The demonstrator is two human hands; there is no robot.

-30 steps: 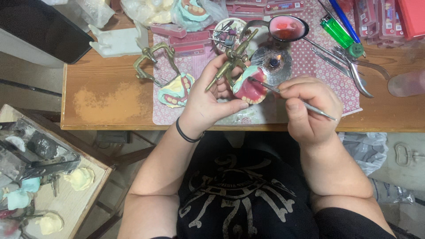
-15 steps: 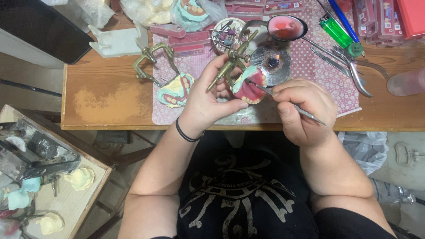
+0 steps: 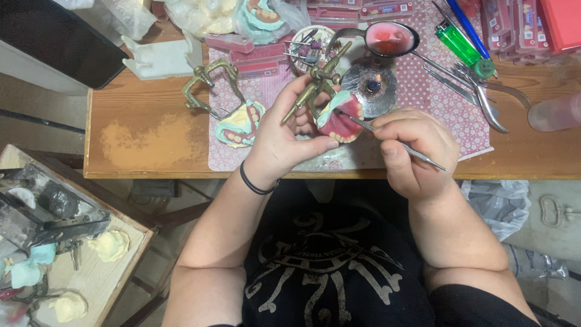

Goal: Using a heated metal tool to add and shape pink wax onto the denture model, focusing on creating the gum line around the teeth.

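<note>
Right hand (image 3: 414, 151) nearer, grip clenched on metal tool (image 3: 393, 139); left hand (image 3: 287, 136) apparently clasping denture model (image 3: 340, 118)

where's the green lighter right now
In the head view, the green lighter lies at the far right of the wooden table, just right of the spoon of pink wax, beside a blue pen.

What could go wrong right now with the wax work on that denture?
1. A small lit burner sits just beyond the left hand and the denture model; a reach forward might scorch fingers or soften the pink wax.
2. The thin metal tool in the right hand touches the wax; a slip may gouge it.
3. The ladle of pink wax could get knocked.
</note>
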